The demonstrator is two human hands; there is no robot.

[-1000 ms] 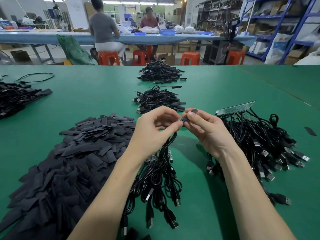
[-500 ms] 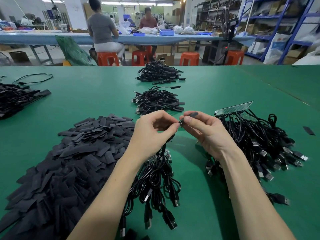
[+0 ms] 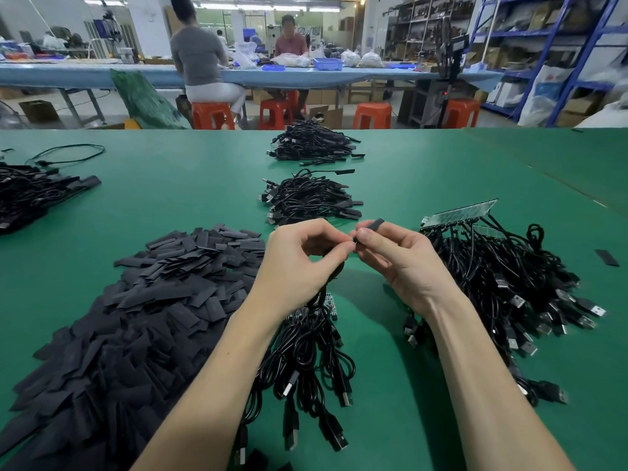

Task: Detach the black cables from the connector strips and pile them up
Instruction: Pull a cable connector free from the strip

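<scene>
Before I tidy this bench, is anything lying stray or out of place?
One flat black strip lies alone on the green table, right of the cable heap, far from the big strip pile. A single loose cable loops far left.

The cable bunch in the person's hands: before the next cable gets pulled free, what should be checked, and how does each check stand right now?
1. Left hand has a grip on the cable bunch: ok.
2. Right hand pinches the small black piece: ok.
3. Cable end visible between the fingertips: cannot tell, it is hidden.
4. Near finished pile has bare green table beside it: ok.
5. Bunch hangs apart from the black sleeve heap: cannot tell.
</scene>
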